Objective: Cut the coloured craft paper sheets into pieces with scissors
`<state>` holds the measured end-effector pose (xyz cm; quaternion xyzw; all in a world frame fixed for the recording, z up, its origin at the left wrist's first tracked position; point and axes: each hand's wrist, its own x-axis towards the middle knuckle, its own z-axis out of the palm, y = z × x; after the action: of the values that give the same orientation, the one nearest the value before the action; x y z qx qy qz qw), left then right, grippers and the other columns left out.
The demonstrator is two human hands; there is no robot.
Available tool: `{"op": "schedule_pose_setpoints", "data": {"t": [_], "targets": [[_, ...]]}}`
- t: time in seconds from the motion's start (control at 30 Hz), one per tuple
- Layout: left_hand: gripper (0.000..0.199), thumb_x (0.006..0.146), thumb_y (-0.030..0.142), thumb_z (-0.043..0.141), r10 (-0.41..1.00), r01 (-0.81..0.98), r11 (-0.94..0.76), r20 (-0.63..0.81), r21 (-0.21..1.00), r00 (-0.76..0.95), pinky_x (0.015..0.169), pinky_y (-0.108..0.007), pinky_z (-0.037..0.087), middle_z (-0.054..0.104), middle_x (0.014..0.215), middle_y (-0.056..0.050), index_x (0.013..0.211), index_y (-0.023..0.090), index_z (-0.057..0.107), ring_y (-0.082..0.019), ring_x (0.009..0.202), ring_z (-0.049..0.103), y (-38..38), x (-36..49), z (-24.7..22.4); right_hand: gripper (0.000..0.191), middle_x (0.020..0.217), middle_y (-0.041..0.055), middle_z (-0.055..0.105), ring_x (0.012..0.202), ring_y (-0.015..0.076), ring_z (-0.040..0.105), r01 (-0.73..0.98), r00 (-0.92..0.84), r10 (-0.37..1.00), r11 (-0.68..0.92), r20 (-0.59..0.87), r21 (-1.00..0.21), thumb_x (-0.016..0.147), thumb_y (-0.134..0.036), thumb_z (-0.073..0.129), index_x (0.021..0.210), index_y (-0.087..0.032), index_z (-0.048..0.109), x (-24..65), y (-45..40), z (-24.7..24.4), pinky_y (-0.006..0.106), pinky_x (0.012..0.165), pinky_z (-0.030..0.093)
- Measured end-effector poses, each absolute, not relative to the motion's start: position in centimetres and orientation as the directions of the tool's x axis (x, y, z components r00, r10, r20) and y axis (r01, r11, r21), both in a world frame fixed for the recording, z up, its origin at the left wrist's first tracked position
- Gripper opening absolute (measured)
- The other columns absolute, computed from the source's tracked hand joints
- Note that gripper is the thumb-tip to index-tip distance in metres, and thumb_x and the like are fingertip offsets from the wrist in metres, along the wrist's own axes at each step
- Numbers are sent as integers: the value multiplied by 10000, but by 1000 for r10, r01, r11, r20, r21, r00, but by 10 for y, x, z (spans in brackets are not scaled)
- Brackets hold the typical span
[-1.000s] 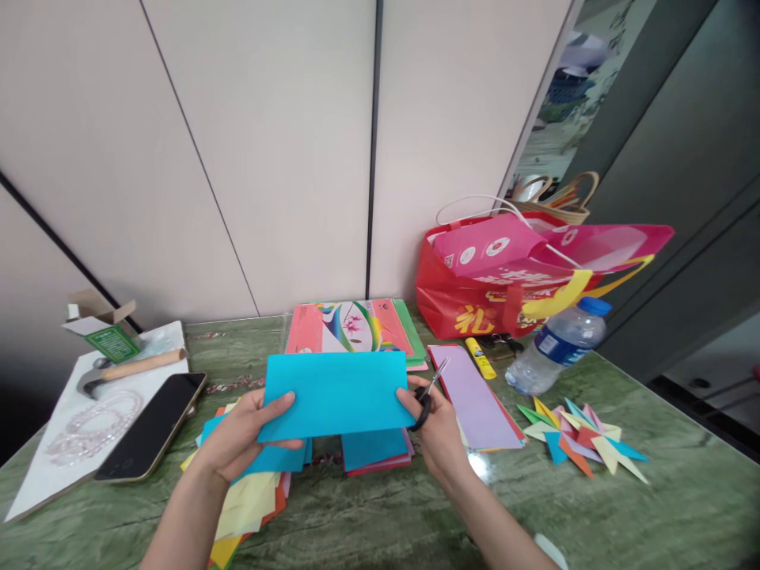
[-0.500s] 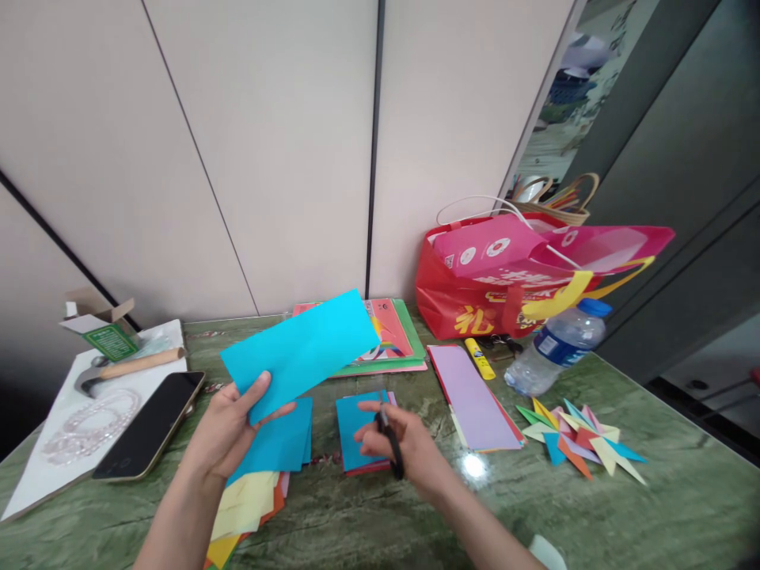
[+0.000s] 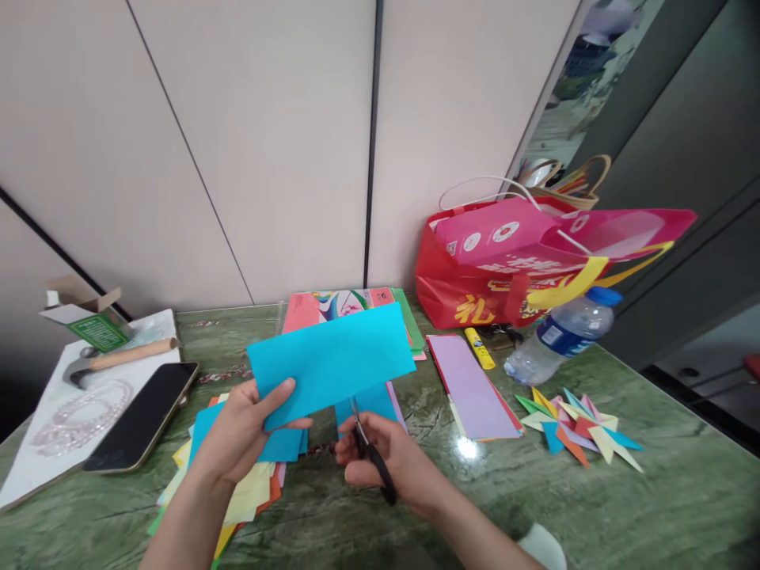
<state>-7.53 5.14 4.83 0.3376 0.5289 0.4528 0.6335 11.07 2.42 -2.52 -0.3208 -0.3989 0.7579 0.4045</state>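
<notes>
One blue sheet [image 3: 336,356] in left fingers [image 3: 283,389], black scissors [image 3: 373,455] in right fingers [image 3: 380,431].

Left forearm [image 3: 188,514]: bare, angled up and inward. Left hand [image 3: 241,431]: pinching, thumb extended on top. Right forearm [image 3: 475,526]: bare, slanting in from lower right. Right hand [image 3: 389,459]: gripping, fingers bent, slightly lower than the left.

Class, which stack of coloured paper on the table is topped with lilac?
The long, narrow stack beside the yellow glue stick. The middle stack and the pile by the left hand show blue on top.
</notes>
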Motion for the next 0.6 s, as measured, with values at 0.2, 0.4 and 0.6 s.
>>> {"op": "schedule_pose_setpoints", "data": {"t": [0.2,0.4,0.6], "targets": [[240,609,251,713,915,-181,403,-395,897,83,456,-272,533,638,594,-4,809,147,629,-146,478,605,53,-73,45,375,804,13,594,778,159,560,-359,-427,895,-301,-131,-884,572,-289,766,879,-187,577,113,24,-24,266,707,418],[297,595,263,719,913,-197,408,-404,892,63,432,-268,517,640,611,-5,858,157,627,-155,473,605,53,-72,43,410,793,12,588,772,163,554,-333,-424,893,-307,-149,-892,540,-316,776,874,-181,580,115,25,-21,266,706,413],[284,602,280,714,909,-173,417,-411,892,69,427,-265,510,628,590,8,844,165,621,-157,473,606,51,-71,44,370,791,2,575,757,147,542,-342,-429,895,-287,-123,-895,576,-306,758,878,-190,579,114,25,-23,255,696,407]]}}
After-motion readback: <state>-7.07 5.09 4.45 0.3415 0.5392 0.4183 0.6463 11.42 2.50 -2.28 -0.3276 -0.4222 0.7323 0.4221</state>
